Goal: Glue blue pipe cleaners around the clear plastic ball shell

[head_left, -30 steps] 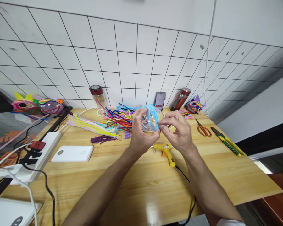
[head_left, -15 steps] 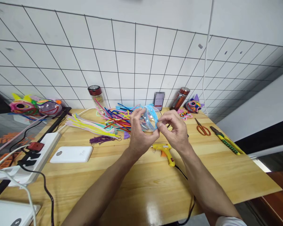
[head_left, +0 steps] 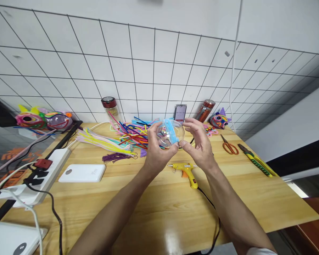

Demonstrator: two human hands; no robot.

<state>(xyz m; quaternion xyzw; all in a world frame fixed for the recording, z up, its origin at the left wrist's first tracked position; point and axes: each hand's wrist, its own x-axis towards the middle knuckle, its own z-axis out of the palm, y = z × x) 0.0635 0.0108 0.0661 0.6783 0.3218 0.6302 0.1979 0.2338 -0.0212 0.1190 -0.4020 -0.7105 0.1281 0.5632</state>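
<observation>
A clear plastic ball (head_left: 179, 130) with a light blue pipe-cleaner band (head_left: 171, 131) round its middle is held up above the table. My left hand (head_left: 158, 147) grips it from the left, thumb along its lower edge and fingers round the side. On the right edge, my right hand (head_left: 199, 143) is curved about the ball, its thumb tip low against it and its fingertips at the upper side. Just below both hands, a yellow glue gun (head_left: 187, 171) lies on the table, nozzle to the left.
Behind the hands lies a heap of coloured pipe cleaners (head_left: 133, 136), with a purple tassel (head_left: 117, 157) in front. Scissors (head_left: 230, 146) and green-yellow pliers (head_left: 256, 161) lie right. A white power bank (head_left: 82, 173) and a power strip (head_left: 49, 173) are left. Decorated balls (head_left: 219, 120) stand at the back.
The ball has turned so its blue band faces me more. My right hand's fingers have gone from a pinch at the band to spread along the ball's right side.
</observation>
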